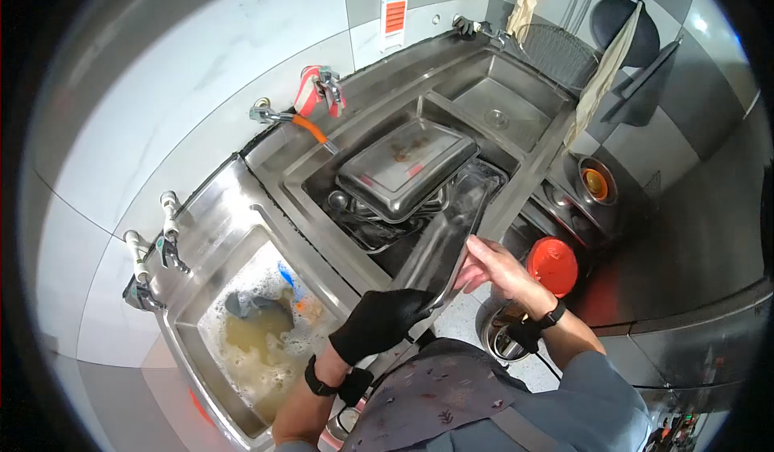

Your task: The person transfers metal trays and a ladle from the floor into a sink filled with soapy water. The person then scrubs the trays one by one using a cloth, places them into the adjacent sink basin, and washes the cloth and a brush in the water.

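A deep, shiny metal pan [447, 246] is tilted in front of me, over the near edge of the middle basin. My left hand [380, 321], in a black glove, grips its near corner. My right hand [493, 265], bare, is at the pan's right rim with its fingers curled against the edge; part of the contact is hidden. Just beyond lies another metal pan [403, 162], bottom up, with brown stains and a red mark. Beneath it, metalware and a round-ended utensil [338, 201] show in the middle basin.
The left basin [187, 323] holds murky, foamy water with a blue item [286, 273] and dark cloth-like matter. An orange-ended tap [310, 128] reaches over the middle basin. A red-lidded bucket [552, 266] stands at right. A wok [625, 31] and strainer hang at the back.
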Tool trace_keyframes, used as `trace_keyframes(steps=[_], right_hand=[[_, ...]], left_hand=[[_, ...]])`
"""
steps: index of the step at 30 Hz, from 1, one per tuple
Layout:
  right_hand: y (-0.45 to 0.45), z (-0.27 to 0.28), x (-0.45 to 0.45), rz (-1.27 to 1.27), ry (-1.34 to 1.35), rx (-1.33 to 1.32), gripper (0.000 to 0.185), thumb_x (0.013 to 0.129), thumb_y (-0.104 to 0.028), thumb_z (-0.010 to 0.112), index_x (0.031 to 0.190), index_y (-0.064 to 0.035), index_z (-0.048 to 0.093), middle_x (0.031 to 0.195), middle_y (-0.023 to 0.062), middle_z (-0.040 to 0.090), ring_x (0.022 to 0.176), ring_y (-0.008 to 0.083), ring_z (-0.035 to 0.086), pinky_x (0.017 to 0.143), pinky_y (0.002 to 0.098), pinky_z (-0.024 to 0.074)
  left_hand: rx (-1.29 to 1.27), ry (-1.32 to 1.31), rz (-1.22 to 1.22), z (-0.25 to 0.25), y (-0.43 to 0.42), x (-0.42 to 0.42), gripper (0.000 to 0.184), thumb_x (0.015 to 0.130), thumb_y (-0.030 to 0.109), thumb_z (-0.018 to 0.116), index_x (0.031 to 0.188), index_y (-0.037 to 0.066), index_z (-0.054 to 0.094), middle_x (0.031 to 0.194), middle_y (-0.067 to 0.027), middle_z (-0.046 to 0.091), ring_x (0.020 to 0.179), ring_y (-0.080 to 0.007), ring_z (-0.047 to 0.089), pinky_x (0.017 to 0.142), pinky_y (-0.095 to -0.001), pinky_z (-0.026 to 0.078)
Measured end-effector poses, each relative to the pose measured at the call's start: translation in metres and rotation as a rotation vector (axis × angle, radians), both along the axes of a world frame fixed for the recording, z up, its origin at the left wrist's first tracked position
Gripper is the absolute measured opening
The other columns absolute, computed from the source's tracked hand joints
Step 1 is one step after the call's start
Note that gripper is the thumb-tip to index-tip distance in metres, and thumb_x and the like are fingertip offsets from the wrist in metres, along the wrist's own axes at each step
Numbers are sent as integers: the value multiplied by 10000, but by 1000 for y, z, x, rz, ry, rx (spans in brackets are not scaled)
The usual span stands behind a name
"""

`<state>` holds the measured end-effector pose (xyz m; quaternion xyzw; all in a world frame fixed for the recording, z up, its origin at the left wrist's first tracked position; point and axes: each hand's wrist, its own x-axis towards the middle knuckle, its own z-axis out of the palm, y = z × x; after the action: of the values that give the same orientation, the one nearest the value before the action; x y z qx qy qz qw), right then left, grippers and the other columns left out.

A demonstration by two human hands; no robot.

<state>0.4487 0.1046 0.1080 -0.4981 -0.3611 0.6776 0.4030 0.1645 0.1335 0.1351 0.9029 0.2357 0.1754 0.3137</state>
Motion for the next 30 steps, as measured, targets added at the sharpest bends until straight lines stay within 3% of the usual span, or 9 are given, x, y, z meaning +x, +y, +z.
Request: trace_keyframes(steps=[3, 5, 7, 9, 19, 20, 23, 26, 30], right_hand=[[4, -10, 21, 50, -92, -105, 784, 977, -663, 479, 1317, 42, 519, 1017, 172, 697, 811, 254, 730, 643, 350, 595], [10, -20, 25, 60, -236, -114, 622, 1036, -566, 437, 1142, 15, 633, 997, 149, 729, 802, 262, 733, 633, 348, 584], [17, -24, 29, 151, -171, -125, 571, 1052, -492, 461, 1233, 35, 585, 1013, 151, 723, 800, 254, 732, 639, 347, 586], [22, -28, 30, 51, -288, -52, 536, 1056, -398, 502, 1348, 51, 502, 1023, 154, 718, 803, 243, 730, 640, 339, 586], [27, 23, 2, 154, -654, 321, 526, 914, -138, 702, 1404, -50, 532, 1046, 194, 703, 821, 189, 711, 673, 316, 549], [32, 27, -5, 263, -859, 428, 475, 897, -155, 716, 1343, -57, 587, 1015, 236, 696, 827, 231, 718, 680, 342, 550], [44, 6, -17, 321, -1213, 806, 326, 863, -229, 745, 1106, -17, 697, 860, 300, 664, 810, 381, 709, 677, 435, 545], [55, 9, -34, 451, -1578, 861, 312, 825, -305, 770, 900, -11, 696, 693, 218, 656, 722, 434, 673, 648, 513, 517], [54, 42, -51, 658, -1580, 892, 350, 806, -364, 774, 768, -20, 719, 709, 219, 662, 725, 422, 672, 652, 493, 520]], left_hand=[[22, 191, -27, 9, 22, 20, 329, 908, 197, 634, 1216, 80, 646, 909, -141, 698, 766, -336, 690, 634, -407, 545], [-73, 250, -26, 13, 33, 34, 416, 849, 160, 678, 1257, 83, 647, 1059, -182, 711, 951, -321, 716, 847, -395, 568], [424, -127, -72, -3, 45, 52, 431, 854, 131, 676, 1279, 76, 634, 1262, -215, 639, 1204, -347, 613, 1057, -438, 468], [265, -217, -124, -33, 54, 64, 445, 853, 112, 674, 1293, 64, 623, 1372, -219, 563, 1337, -367, 493, 1162, -470, 356], [400, -263, 36, -67, 55, 31, 381, 827, 101, 690, 1203, 53, 658, 1226, -160, 661, 1114, -331, 653, 940, -410, 551], [47, 9, 171, -64, 51, 17, 396, 812, 100, 679, 1205, 55, 660, 1214, -180, 667, 1073, -347, 672, 905, -419, 561], [175, 335, 439, -52, 62, -18, 386, 831, 101, 648, 1215, 54, 654, 1189, -206, 671, 1036, -359, 679, 866, -441, 564], [446, -6, 658, -79, 57, -53, 337, 857, 121, 621, 1185, 61, 672, 1163, -226, 674, 1030, -364, 672, 853, -473, 552], [284, 49, 625, -102, 22, -125, 337, 861, 204, 657, 1164, 60, 691, 1190, -208, 676, 1088, -372, 649, 924, -469, 527]])
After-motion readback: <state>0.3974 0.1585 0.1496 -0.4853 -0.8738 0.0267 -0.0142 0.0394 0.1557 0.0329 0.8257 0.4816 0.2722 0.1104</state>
